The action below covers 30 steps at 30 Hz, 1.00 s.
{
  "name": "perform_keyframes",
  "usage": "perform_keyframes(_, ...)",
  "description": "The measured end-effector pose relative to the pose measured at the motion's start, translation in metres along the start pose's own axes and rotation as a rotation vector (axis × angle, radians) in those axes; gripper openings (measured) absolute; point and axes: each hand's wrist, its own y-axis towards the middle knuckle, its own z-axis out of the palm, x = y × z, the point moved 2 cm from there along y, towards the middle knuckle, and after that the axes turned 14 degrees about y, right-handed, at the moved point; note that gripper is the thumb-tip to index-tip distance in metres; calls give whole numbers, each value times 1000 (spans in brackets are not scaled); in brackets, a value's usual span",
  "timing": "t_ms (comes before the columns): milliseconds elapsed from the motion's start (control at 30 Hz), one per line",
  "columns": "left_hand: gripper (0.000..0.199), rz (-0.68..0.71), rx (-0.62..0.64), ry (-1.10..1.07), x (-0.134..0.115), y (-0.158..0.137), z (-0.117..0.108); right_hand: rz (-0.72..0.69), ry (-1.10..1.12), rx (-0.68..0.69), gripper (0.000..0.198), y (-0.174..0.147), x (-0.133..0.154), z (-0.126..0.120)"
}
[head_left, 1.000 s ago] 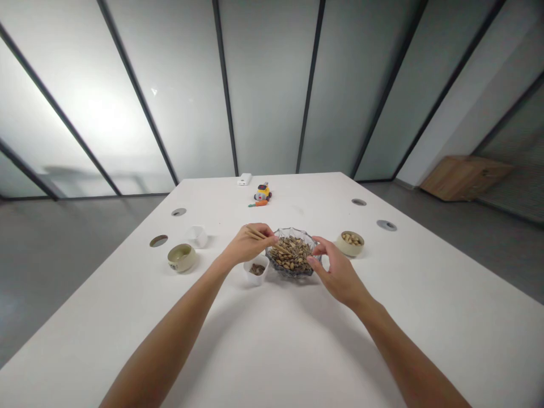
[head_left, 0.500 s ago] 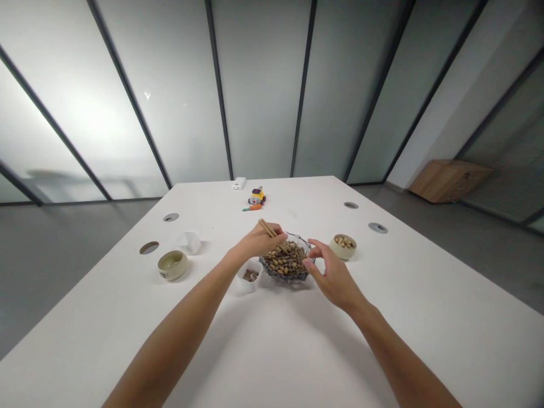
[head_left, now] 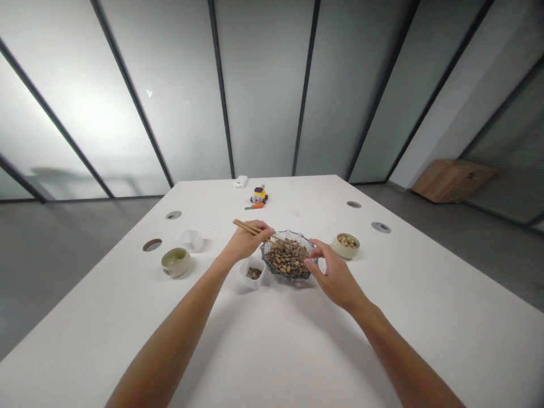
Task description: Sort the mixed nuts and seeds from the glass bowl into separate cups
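A: What lies nearest on the table [head_left: 425, 294]?
B: The right hand [head_left: 338, 280], at the right rim of one glass bowl [head_left: 291, 233]. Thumb and fingers are half curled, a gap between them; whether they touch the rim, I can't tell.
A: And just left of the bowl?
B: A white cup [head_left: 254, 284] holding dark bits, one of two. Above it, the left hand [head_left: 247, 242] is closed around two chopsticks [head_left: 244, 226].
A: Pointing where?
B: Thick ends toward the left edge, tips rightward over the heaped seeds [head_left: 289, 260]; the long axis runs roughly crosswise.
A: Further out?
B: Two green bowls: one toward the left edge [head_left: 176, 268], one toward the right [head_left: 345, 253] with nuts [head_left: 348, 241]. The left one bears dark marks, too small to read. Then the second cup [head_left: 193, 241].
A: Beyond?
B: One carrot [head_left: 257, 207], green end left, one toy vehicle [head_left: 259, 196], and one white box [head_left: 240, 182] by the far edge.
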Motion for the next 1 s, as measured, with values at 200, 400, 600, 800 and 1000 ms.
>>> perform_keyframes(200, 24, 28, -2, -2, 0, 0, 7, 5, -16, 7, 52, -1, -3, 1)
perform_keyframes(400, 27, 39, -17, 40, 1, -2, 22, 1, -13, 4, 53, 0, -3, 0)
perform_keyframes(600, 28, 11, -43, 13, 5, -4, 20, -9, -7, -4, 54, -1, -2, -1)
perform_keyframes(800, 28, -6, -56, 2, 8, -4, 14, 6, -10, 7, 57, 0, -2, -2)
perform_keyframes(1000, 33, -49, -41, 44, 5, -25, -33, 2, -20, -11, 56, 0, -4, -3)
